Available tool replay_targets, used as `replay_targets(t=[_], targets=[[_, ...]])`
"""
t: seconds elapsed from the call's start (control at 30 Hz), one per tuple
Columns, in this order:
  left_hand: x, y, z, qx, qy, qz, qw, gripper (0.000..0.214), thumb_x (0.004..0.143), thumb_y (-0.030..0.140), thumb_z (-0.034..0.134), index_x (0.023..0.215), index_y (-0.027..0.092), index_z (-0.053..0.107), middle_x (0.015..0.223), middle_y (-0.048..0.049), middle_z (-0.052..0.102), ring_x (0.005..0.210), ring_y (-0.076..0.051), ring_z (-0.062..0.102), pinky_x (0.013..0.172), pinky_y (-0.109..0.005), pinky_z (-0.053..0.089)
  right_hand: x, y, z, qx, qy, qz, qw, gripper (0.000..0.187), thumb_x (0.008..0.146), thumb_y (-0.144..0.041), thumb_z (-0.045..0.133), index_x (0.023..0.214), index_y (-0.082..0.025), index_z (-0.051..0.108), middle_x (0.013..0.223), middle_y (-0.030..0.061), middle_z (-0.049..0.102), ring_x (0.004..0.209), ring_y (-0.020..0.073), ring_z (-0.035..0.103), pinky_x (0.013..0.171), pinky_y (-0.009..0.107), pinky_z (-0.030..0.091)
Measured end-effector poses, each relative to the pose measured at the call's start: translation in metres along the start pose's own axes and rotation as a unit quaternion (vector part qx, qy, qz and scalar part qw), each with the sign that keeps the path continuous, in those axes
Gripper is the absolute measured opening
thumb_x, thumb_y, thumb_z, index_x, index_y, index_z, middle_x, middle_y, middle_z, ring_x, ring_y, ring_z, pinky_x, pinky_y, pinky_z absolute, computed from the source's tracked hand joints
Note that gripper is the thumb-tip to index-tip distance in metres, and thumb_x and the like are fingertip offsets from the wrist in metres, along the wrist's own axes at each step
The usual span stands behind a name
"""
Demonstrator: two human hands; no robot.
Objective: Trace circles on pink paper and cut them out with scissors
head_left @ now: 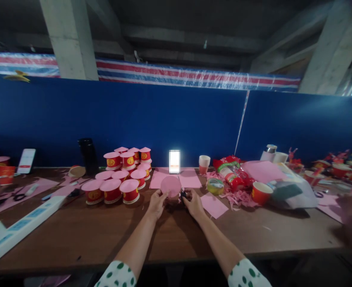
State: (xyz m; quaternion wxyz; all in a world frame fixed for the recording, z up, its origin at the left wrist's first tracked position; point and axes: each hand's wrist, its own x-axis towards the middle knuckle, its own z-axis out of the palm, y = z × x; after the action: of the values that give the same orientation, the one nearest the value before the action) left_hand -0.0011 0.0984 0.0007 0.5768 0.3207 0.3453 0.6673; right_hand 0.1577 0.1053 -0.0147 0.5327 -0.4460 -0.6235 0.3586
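My left hand [157, 204] pinches the lower left edge of a round pink paper disc [170, 186], held up over the table. At the disc's right edge, my right hand [193, 202] is closed around dark-handled scissors [182, 194], whose blades are hard to make out. Behind the disc lie pink paper sheets [190, 178], with a lit phone [174, 161] standing upright at their back. A cut piece of pink paper [214, 205] rests right of my right hand. To the left are several red paper cups topped with pink discs [129, 190].
Pink scraps [238, 198], a tape roll [215, 185], a red plastic package [231, 171] and paper cups [262, 193] crowd the right side. On the left are a power strip [29, 225] and black bottle [87, 156]. A blue partition [170, 119] backs the table.
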Motion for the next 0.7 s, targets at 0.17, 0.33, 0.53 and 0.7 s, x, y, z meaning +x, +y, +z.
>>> replay_targets(t=[0.17, 0.33, 0.53, 0.7], targets=[[0.0014, -0.0013, -0.0017, 0.012, -0.004, -0.005, 1.000, 0.032, 0.049, 0.026, 0.079, 0.072, 0.010, 0.062, 0.063, -0.0022, 0.064, 0.048, -0.008, 0.055, 0.048, -0.019, 0.045, 0.0006, 0.0012, -0.0009, -0.016, 0.009, -0.008, 1.000, 0.030, 0.069, -0.029, 0.059, 0.097, -0.017, 0.054, 0.077, 0.0050, 0.068, 0.070, 0.0207, 0.065, 0.060, 0.030, 0.051], [0.0029, -0.0024, -0.0016, 0.005, -0.004, -0.002, 1.000, 0.031, 0.050, 0.026, 0.078, 0.074, 0.012, 0.063, 0.066, -0.0012, 0.065, 0.054, -0.009, 0.057, 0.049, -0.018, 0.045, 0.0017, 0.0038, -0.0009, -0.011, 0.003, -0.006, 1.000, 0.031, 0.070, -0.030, 0.058, 0.099, -0.018, 0.054, 0.077, 0.0050, 0.068, 0.067, 0.0205, 0.065, 0.057, 0.030, 0.050], [-0.0010, 0.0006, 0.0017, 0.004, -0.004, 0.011, 1.000, 0.029, 0.048, 0.026, 0.078, 0.070, 0.012, 0.064, 0.062, -0.0007, 0.064, 0.053, -0.010, 0.057, 0.050, -0.019, 0.044, 0.0022, 0.0059, -0.0010, -0.014, 0.006, -0.007, 1.000, 0.032, 0.069, -0.032, 0.059, 0.097, -0.018, 0.054, 0.075, 0.0039, 0.068, 0.068, 0.0210, 0.065, 0.059, 0.031, 0.051], [0.0014, -0.0014, -0.0014, 0.033, 0.006, 0.023, 0.999, 0.028, 0.049, 0.027, 0.078, 0.064, 0.012, 0.060, 0.048, 0.0048, 0.054, 0.037, -0.002, 0.040, 0.037, -0.015, 0.029, 0.0011, 0.0005, -0.0011, -0.015, 0.006, -0.005, 1.000, 0.031, 0.068, -0.033, 0.060, 0.096, -0.018, 0.054, 0.075, 0.0035, 0.067, 0.067, 0.0204, 0.065, 0.059, 0.030, 0.051]])
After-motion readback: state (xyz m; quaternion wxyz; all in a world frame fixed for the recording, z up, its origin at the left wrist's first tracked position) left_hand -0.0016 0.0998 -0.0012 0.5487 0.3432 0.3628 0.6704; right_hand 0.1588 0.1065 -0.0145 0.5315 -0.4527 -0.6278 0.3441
